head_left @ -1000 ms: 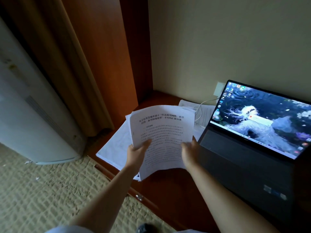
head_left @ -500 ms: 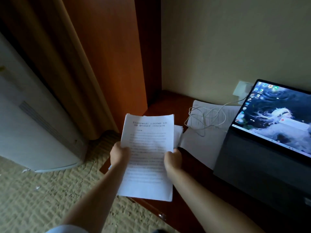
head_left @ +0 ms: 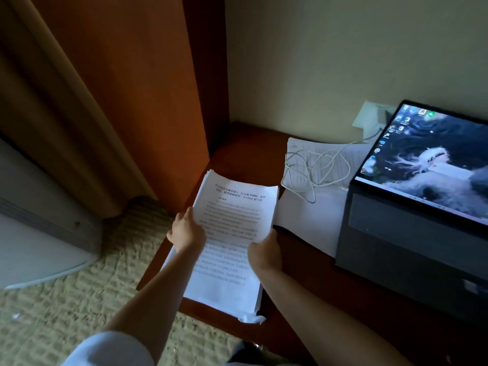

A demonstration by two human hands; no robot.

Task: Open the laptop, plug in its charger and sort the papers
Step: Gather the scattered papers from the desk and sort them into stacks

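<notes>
Squared up now, the paper stack (head_left: 232, 233) sits on the desk (head_left: 250, 151), left hand (head_left: 186, 231) and right hand (head_left: 265, 253) clasping its sides.

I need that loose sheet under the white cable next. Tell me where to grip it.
Grip the sheet at its bare near-left corner, coming from the stack side. The cable coils over its far half and the laptop covers its right edge, so lift the cable off first or it will likely drag.

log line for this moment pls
left hand + right hand: grip paper stack | laptop: open, screen on | white cable: on loose sheets
</notes>
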